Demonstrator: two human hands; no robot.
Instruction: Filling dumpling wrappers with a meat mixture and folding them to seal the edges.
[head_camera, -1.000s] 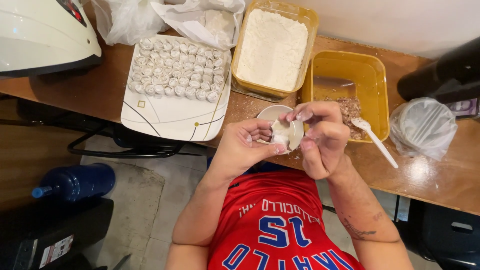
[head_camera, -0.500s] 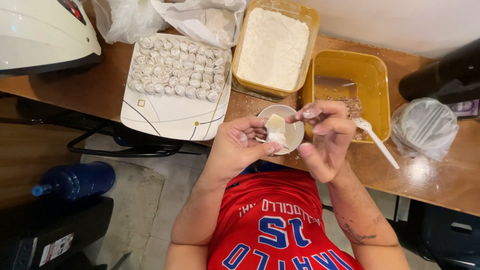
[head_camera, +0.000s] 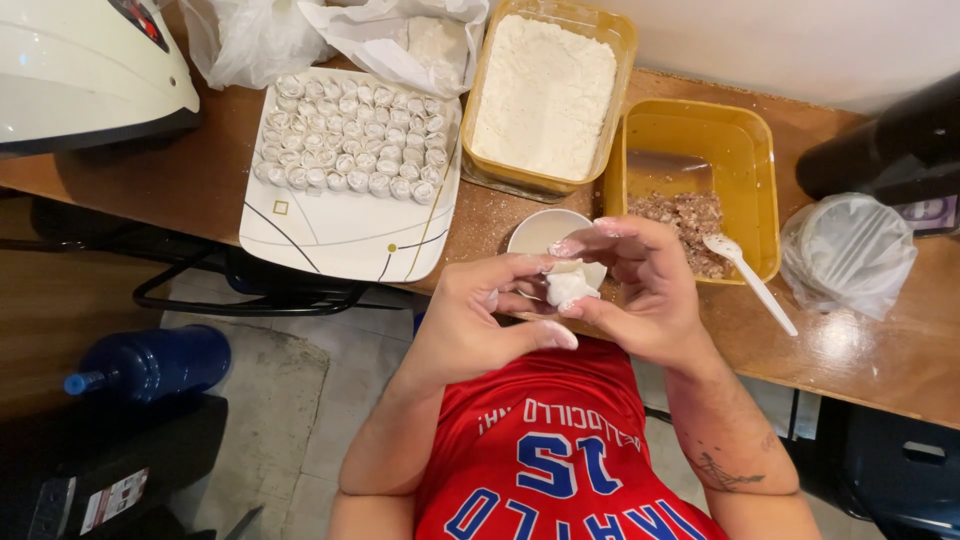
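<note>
My left hand (head_camera: 478, 322) and my right hand (head_camera: 640, 290) meet in front of my chest, both pinching a small white piece of folded dough (head_camera: 568, 286). The fingers of both hands wrap around it. Just behind the hands a small white bowl (head_camera: 538, 229) stands on the wooden table. A square white plate (head_camera: 340, 235) at the left carries rows of several small rolled dumplings (head_camera: 352, 136). A yellow tub (head_camera: 745, 150) at the right holds brown minced filling (head_camera: 678, 212), and a white plastic spoon (head_camera: 752, 282) rests on its front rim.
A yellow tub of white flour (head_camera: 545, 92) stands at the back. Plastic bags (head_camera: 330, 28) lie behind the plate. A clear bag of round wrappers (head_camera: 845, 250) sits right, by a dark bottle (head_camera: 890, 145). A white appliance (head_camera: 80, 70) is far left; a blue bottle (head_camera: 150, 362) lies below.
My right hand, which had lifted away toward the filling tub half a second ago, has come back onto the dough. Both hands now close around it together.
</note>
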